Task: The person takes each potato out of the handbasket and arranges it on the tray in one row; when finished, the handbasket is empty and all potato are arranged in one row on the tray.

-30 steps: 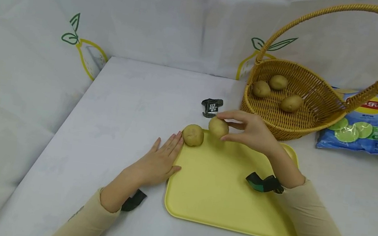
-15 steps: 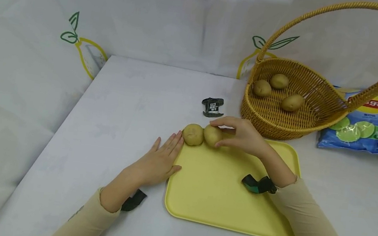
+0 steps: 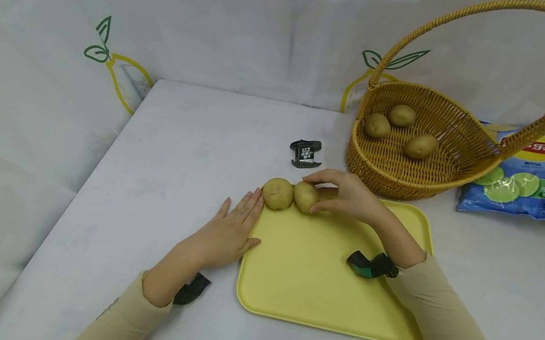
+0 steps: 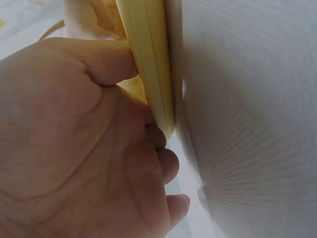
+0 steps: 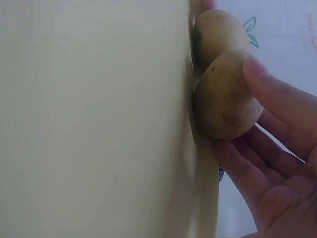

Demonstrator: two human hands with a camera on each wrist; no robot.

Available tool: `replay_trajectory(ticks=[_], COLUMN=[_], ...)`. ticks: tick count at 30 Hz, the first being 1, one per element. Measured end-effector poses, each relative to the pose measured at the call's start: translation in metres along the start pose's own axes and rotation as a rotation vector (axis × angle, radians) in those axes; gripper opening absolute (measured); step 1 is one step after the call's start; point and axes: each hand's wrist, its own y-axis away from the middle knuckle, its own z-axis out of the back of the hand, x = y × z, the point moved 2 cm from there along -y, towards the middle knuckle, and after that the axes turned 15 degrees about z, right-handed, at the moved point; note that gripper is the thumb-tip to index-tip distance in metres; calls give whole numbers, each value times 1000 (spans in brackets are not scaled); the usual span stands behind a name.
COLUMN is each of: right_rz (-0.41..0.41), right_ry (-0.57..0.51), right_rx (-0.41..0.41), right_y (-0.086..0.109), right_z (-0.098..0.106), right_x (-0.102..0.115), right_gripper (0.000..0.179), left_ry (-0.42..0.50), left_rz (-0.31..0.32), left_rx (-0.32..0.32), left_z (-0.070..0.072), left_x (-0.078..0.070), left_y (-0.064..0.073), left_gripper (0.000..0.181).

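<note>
My right hand pinches a potato between thumb and fingers at the far edge of the yellow tray. In the right wrist view this potato sits low against the tray, right beside a second potato. That second potato lies in the tray's far left corner. My left hand rests along the tray's left edge with its fingers straight, fingertips close to the corner potato. The left wrist view has the thumb over the tray's rim.
A wicker basket with a tall handle holds 3 potatoes behind the tray. Blue and yellow chip bags lie to its right. A small black packet lies on the white table beyond the tray.
My right hand has moved left and slightly down, bringing its potato from above the tray's far edge to beside the corner potato. The left hand has stayed in place.
</note>
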Motion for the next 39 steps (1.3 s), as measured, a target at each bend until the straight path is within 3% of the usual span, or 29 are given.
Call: replay_trajectory(ticks=[6, 14, 27, 32, 39], right_rz=[37, -107, -173, -148, -91], right_ry=[11, -79, -122, -119, -108], right_rx=[-52, -74, -112, -134, -253], right_y=[0, -1, 7, 9, 14], right_z=[0, 3, 25, 37, 59], right_x=[3, -2, 4, 12, 20], right_gripper=[43, 45, 40, 37, 34], left_ry=[2, 9, 18, 21, 21], left_rz=[-3, 4, 3, 1, -1], left_rx=[6, 12, 13, 9, 10], left_z=[1, 1, 1, 1, 0], left_x=[-1, 0, 0, 0, 0], left_y=[0, 1, 1, 0, 0], left_gripper=[71, 71, 72, 72, 72])
